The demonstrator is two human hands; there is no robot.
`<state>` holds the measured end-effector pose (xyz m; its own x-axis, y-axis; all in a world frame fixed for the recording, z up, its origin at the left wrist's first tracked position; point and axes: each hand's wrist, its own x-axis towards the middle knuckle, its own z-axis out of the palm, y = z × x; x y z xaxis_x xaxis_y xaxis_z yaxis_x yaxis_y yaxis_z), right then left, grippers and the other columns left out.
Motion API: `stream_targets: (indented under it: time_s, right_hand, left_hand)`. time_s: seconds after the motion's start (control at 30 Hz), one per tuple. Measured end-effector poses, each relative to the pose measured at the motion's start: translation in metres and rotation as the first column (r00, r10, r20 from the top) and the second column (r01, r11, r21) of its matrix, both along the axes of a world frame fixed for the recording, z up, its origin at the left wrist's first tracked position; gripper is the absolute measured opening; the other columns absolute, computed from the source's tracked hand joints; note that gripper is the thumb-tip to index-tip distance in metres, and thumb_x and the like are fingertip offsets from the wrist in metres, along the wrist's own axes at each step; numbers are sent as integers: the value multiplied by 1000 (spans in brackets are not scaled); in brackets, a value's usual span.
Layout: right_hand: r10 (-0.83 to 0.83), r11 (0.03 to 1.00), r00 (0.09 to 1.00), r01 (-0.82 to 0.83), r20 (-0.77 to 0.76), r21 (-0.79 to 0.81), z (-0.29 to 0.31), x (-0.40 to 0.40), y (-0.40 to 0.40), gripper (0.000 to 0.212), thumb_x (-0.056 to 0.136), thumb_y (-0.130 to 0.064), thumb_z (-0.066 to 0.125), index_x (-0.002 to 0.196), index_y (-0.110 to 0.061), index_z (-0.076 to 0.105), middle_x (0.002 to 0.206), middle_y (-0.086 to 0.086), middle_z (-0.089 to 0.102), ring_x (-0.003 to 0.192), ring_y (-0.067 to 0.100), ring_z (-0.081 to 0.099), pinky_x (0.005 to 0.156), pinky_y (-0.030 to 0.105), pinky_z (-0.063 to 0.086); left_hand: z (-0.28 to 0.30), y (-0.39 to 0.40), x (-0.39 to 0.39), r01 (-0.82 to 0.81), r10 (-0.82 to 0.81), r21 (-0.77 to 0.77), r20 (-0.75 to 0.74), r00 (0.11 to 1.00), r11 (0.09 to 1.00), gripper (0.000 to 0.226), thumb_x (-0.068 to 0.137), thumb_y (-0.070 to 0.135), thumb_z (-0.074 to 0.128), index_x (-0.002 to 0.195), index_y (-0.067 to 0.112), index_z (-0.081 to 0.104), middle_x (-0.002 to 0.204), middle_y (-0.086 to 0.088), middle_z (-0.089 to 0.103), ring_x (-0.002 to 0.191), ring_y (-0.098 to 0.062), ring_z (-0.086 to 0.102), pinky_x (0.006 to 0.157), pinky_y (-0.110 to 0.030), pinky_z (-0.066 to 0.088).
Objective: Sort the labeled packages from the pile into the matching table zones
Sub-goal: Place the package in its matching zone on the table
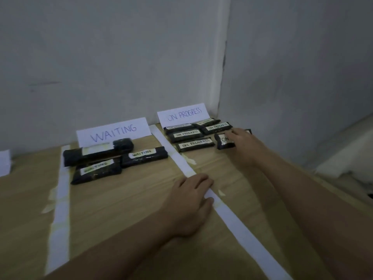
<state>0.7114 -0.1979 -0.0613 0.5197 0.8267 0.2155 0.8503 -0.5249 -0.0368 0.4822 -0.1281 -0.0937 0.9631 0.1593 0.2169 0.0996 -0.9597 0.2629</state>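
My right hand (245,144) reaches into the ON PROGRESS zone and rests on a black package (223,140), covering most of its white label; how its fingers grip is hidden. Several black packages labelled ON PROGRESS (194,145) lie in rows under the ON PROGRESS sign (182,115). Three black packages (144,156) lie in the WAITING zone below the WAITING sign (113,132). My left hand (191,199) lies flat, fingers relaxed, on the wooden table (125,199), touching the white paper divider strip (232,217).
A second white divider strip (59,215) bounds the WAITING zone on the left. A corner of another paper sign (4,162) shows at the far left. Grey walls close the back and right. The table's right edge (323,182) drops beside my right forearm.
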Motion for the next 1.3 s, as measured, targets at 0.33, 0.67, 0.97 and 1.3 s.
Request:
stream_targets:
  time_s: [0.33,0.67,0.97,1.3]
  right_hand:
    - [-26,995,994,16,-107,-95,-16,53,48,51,78,-8,50,129,-11,43,135,14,42,124,30,40,104,41,33]
    - [28,875,997,13,-77,484,-36,-34,10,32,80,-5,56,112,-3,60,112,18,60,103,35,56,88,43,47]
    - [434,829,857,-258,-278,496,3,-204,-15,23,83,0,55,97,-10,71,89,1,70,81,11,62,77,24,51]
    - [675,737,660,-591,-330,327,22,-363,11,25,84,-1,52,100,-10,70,96,2,71,81,5,57,69,3,40]
  left_hand:
    - [-11,7,6,12,-11,-42,34,999,999,64,81,56,12,142,37,23,148,22,21,132,8,12,106,-14,2]
    - [2,5,-2,25,-18,-167,47,999,986,44,89,35,42,130,19,48,137,2,47,126,-11,41,102,-22,25]
    - [68,38,-122,-77,77,-76,-2,997,994,31,90,14,51,120,10,57,121,-4,61,111,-15,55,88,-18,37]
    - [92,69,-295,-285,287,51,-41,957,957,23,87,11,54,106,12,66,106,1,69,94,-9,60,67,0,33]
